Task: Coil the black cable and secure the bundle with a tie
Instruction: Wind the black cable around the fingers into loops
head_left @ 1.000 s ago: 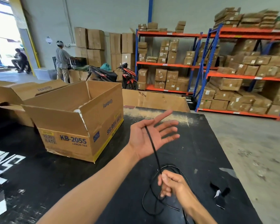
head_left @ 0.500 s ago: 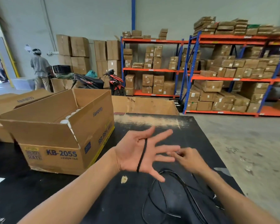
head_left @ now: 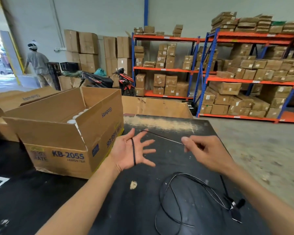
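Observation:
My left hand [head_left: 134, 152] is held palm up over the black table, fingers spread. The black cable [head_left: 134, 154] lies across its palm and passes behind the fingers. From there a taut stretch of cable runs right to my right hand [head_left: 205, 152], which pinches it between thumb and fingers. The remaining cable lies in loose loops [head_left: 182, 200] on the table below my right forearm. A small black piece with a white tag [head_left: 236, 206] lies at the right end of the loops; I cannot tell what it is.
An open cardboard box marked KB-2055 [head_left: 61, 145] stands just left of my left hand, with more boxes behind it. The black table [head_left: 109, 200] ends at the right in concrete floor. Shelving racks, a motorbike and a walking person are far behind.
My right hand has risen from the loops on the table and drawn the cable out to the right of my left hand. The cable now wraps behind the left fingers. The camera tilted.

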Action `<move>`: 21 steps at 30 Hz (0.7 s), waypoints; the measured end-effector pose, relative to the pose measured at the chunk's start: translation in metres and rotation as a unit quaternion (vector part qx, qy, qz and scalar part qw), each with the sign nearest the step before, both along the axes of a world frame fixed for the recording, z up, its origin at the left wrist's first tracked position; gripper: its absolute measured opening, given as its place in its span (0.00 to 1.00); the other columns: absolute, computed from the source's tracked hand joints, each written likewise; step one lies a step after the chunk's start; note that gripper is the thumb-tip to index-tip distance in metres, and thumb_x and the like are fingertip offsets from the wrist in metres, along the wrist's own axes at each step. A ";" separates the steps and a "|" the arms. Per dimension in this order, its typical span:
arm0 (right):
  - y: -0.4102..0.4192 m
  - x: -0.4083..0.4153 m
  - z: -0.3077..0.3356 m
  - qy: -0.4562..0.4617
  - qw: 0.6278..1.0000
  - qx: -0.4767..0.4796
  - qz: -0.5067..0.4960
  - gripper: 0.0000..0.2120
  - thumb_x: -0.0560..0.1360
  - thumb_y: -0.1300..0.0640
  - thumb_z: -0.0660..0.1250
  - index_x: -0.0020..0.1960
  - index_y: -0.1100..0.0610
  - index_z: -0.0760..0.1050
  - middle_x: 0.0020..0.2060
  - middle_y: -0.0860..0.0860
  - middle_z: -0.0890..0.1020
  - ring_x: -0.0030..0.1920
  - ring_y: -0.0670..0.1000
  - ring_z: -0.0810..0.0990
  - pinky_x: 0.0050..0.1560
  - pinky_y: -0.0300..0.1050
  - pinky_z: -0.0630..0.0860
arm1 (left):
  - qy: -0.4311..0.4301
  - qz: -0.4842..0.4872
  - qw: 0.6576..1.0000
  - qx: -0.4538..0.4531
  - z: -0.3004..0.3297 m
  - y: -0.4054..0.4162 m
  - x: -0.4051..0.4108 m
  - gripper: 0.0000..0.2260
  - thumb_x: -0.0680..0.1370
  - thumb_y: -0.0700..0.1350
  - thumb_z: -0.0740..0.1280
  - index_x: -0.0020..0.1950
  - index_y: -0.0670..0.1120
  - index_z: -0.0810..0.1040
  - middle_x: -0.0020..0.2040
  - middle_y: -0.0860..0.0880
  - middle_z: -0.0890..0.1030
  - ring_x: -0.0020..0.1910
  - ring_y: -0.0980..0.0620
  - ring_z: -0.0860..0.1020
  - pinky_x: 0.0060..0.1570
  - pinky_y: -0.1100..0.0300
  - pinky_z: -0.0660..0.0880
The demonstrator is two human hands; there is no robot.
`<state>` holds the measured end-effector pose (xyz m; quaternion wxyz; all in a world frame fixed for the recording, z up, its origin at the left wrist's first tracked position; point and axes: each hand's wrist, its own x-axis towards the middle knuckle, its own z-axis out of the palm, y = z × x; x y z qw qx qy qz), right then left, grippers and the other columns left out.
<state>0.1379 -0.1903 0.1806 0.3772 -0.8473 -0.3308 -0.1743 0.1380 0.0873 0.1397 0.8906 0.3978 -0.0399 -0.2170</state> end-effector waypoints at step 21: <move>-0.001 0.002 -0.116 0.269 0.956 -0.095 -0.072 0.24 0.76 0.32 0.63 0.30 0.45 0.82 0.19 0.45 0.72 0.24 0.42 0.71 0.34 0.38 0.70 | -0.128 -0.277 0.950 -0.074 0.041 -0.061 -0.029 0.27 0.83 0.60 0.50 0.81 0.54 0.56 0.82 0.41 0.51 0.80 0.32 0.49 0.63 0.17 0.37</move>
